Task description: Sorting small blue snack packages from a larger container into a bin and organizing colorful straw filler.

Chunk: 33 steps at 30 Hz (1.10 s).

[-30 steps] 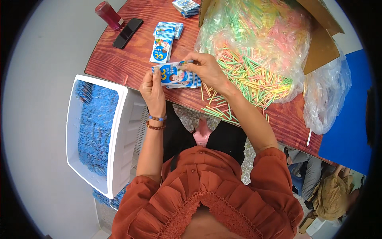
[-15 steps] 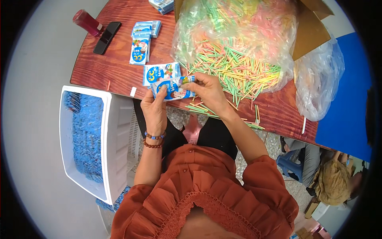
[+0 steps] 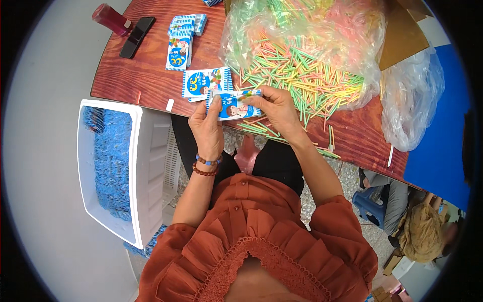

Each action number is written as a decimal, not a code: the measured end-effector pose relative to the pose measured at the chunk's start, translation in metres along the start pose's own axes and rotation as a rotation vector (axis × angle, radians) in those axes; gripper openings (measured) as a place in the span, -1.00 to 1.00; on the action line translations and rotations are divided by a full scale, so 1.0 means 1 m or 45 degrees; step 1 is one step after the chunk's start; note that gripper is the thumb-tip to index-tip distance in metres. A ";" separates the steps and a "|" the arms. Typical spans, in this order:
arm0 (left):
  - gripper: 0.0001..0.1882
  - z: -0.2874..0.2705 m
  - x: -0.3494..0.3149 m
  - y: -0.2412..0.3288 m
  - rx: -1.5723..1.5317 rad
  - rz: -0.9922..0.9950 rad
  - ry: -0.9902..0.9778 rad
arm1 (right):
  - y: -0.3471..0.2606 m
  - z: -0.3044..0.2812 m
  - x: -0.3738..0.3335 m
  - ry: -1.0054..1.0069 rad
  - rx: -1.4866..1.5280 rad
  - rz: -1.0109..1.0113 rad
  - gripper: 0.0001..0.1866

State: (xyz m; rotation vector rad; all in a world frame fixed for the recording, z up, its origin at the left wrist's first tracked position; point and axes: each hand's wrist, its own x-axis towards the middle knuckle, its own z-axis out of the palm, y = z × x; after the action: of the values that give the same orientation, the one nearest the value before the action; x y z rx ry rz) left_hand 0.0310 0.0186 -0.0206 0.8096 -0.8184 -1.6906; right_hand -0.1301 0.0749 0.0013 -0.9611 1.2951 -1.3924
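A small blue and white packet point(image 3: 234, 107) is stretched between my two hands over the table's near edge. My left hand point(image 3: 207, 125) pinches its left end, thumb on top. My right hand point(image 3: 276, 111) grips the right end, the thumb lying across its upper part. Just beyond, a few similar packets point(image 3: 205, 82) lie stacked on the table, partly behind the held one. To the right, thin pastel sticks point(image 3: 307, 75) in pink, green and yellow spill from a clear plastic bag point(image 3: 347, 45); several loose ones lie near my right hand.
More packets point(image 3: 179, 50) lie farther back on the reddish wooden table point(image 3: 118, 75), near a black phone point(image 3: 137, 38) and a red bottle point(image 3: 110, 20). At left stands a white bin point(image 3: 148, 166) of blue packets. An open cardboard box point(image 3: 402, 38) and crumpled clear bag point(image 3: 412, 100) are at right.
Both hands, still holding the packet, have shifted slightly right relative to the stacked packets. The whole view has also moved a little. The grip looks much the same.
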 end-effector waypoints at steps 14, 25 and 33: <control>-0.77 0.005 0.002 0.005 -0.200 -0.193 -0.095 | -0.006 -0.017 0.008 -0.181 -0.747 -0.849 -0.80; -0.74 0.006 0.000 0.004 -0.081 -0.113 0.052 | -0.028 -0.054 0.045 -0.004 -0.797 -0.448 -0.82; -0.73 -0.002 -0.003 0.004 -0.068 -0.170 0.013 | -0.027 -0.034 0.108 0.014 -2.028 -0.258 -0.79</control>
State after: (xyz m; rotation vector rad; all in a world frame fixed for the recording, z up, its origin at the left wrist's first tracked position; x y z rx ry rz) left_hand 0.0355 0.0199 -0.0182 0.8511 -0.7223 -1.8169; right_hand -0.1906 -0.0232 0.0167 -2.0891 2.3367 -0.1995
